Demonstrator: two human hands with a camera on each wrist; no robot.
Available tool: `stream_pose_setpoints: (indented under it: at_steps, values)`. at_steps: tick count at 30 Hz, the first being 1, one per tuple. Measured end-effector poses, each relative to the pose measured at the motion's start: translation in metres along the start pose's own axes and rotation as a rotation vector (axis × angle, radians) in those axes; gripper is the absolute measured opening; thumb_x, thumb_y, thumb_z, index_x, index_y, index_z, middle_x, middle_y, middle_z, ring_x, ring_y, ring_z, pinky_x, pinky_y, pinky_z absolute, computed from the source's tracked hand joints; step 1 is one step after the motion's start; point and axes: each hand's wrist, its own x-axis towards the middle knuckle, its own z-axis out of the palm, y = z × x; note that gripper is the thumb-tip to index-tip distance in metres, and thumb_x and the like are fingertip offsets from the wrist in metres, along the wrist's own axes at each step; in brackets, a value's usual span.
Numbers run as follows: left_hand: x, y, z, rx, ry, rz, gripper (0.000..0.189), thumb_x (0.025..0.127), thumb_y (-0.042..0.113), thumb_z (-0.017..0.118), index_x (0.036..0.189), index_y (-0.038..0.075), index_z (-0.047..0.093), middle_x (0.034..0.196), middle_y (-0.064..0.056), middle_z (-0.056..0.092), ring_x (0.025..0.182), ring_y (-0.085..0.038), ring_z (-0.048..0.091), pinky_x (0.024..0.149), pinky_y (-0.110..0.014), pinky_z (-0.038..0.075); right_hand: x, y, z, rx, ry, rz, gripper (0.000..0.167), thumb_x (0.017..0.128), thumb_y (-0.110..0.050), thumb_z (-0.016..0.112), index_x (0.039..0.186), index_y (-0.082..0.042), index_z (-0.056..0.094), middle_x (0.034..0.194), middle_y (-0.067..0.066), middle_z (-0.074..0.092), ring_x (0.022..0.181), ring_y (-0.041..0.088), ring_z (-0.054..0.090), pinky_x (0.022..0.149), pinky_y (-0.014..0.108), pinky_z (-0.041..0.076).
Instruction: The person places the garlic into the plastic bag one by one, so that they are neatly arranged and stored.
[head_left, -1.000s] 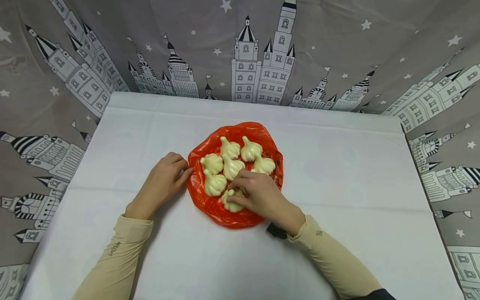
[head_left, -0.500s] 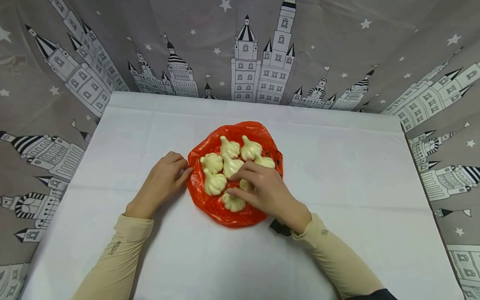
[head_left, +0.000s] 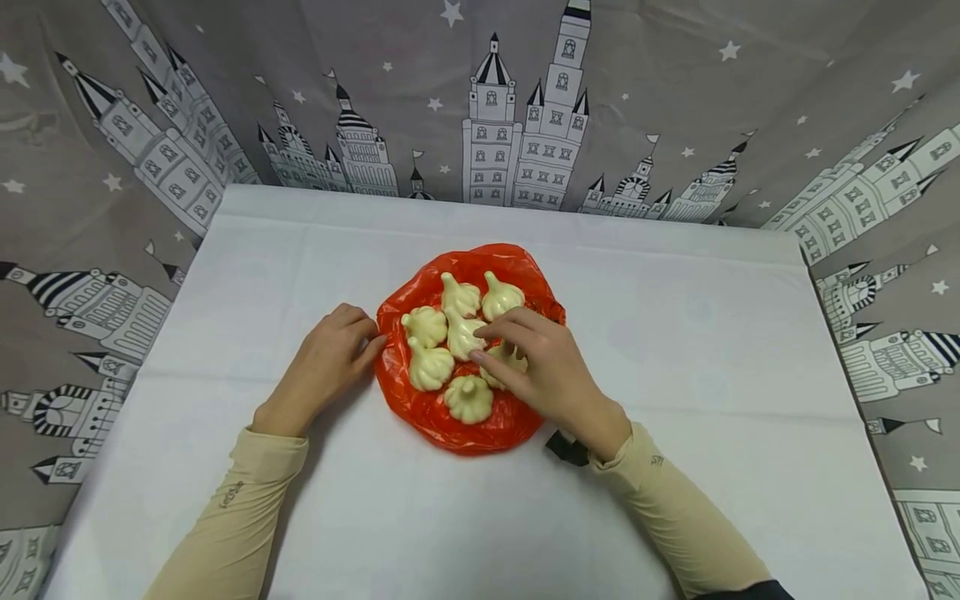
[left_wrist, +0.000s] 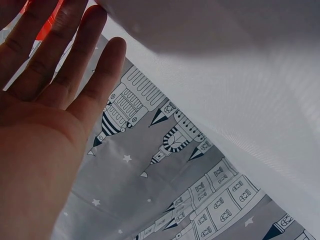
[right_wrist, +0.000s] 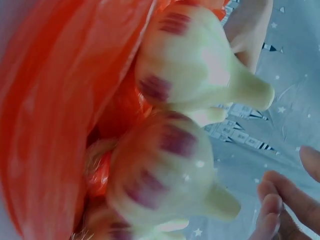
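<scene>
A red plastic bag (head_left: pixel 427 429), spread into a round shape, holds several cream garlic bulbs. Its left rim is touched by the fingertips of my left hand (head_left: pixel 326 362), whose fingers look straight in the left wrist view. Over the right part of the bag hovers my right hand (head_left: pixel 551 362), thumb and fingers apart. Beneath it one bulb (head_left: pixel 495 372) is partly covered, and the bulb at the bag's right is hidden. The frontmost garlic bulb (head_left: pixel 468 400) stands stem up. Purple-marked bulbs (right_wrist: pixel 160 170) appear large in the right wrist view, apart from the right fingers (right_wrist: pixel 287 200).
A white cloth (head_left: pixel 712 375) covers the table. Grey fabric (head_left: pixel 667 67) printed with castles and stars hangs behind and at both sides. A small black object (head_left: pixel 567 448) shows at the right wrist.
My right hand has moved off the frontmost bulb, up and to the right, leaving that bulb upright in the bag. The left hand has stayed at the rim.
</scene>
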Motion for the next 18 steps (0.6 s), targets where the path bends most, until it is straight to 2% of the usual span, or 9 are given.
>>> stream_pose_setpoints:
  at_steps: [4,8,12,18]
  values:
    - [0.000,0.000,0.000,-0.004,-0.005,0.001,0.012,0.092,0.004,0.076,0.083,0.001,0.070,0.088,-0.013,0.066,0.092,-0.032,0.061,0.084,-0.049,0.054,-0.002,0.010,-0.006,-0.011,0.048,0.037,0.027,0.090,-0.015,0.085,0.113,-0.005,0.077,0.107,0.007,0.073,0.091,0.021,0.065,0.072,0.035,0.056]
    - [0.001,-0.001,0.001,-0.009,-0.011,0.001,0.012,0.093,0.005,0.075,0.083,0.000,0.069,0.088,-0.013,0.066,0.093,-0.033,0.061,0.085,-0.048,0.053,-0.005,0.022,-0.018,-0.034,0.096,0.081,0.033,0.092,-0.017,0.083,0.121,-0.005,0.074,0.114,0.010,0.073,0.106,0.024,0.065,0.085,0.041,0.057]
    - [0.001,-0.001,0.003,-0.014,-0.020,-0.009,0.013,0.094,0.006,0.074,0.084,0.000,0.070,0.089,-0.013,0.066,0.094,-0.033,0.061,0.087,-0.049,0.053,-0.014,0.038,-0.034,-0.091,0.142,0.137,0.039,0.092,-0.019,0.082,0.127,-0.006,0.071,0.119,0.010,0.073,0.111,0.024,0.065,0.092,0.044,0.056]
    - [0.001,-0.001,0.004,-0.021,-0.036,-0.022,0.013,0.095,0.007,0.074,0.085,0.000,0.070,0.090,-0.014,0.067,0.095,-0.033,0.061,0.088,-0.049,0.053,-0.035,0.062,-0.056,-0.179,0.214,0.233,0.043,0.090,-0.015,0.084,0.130,-0.006,0.070,0.122,0.010,0.074,0.107,0.027,0.068,0.092,0.046,0.056]
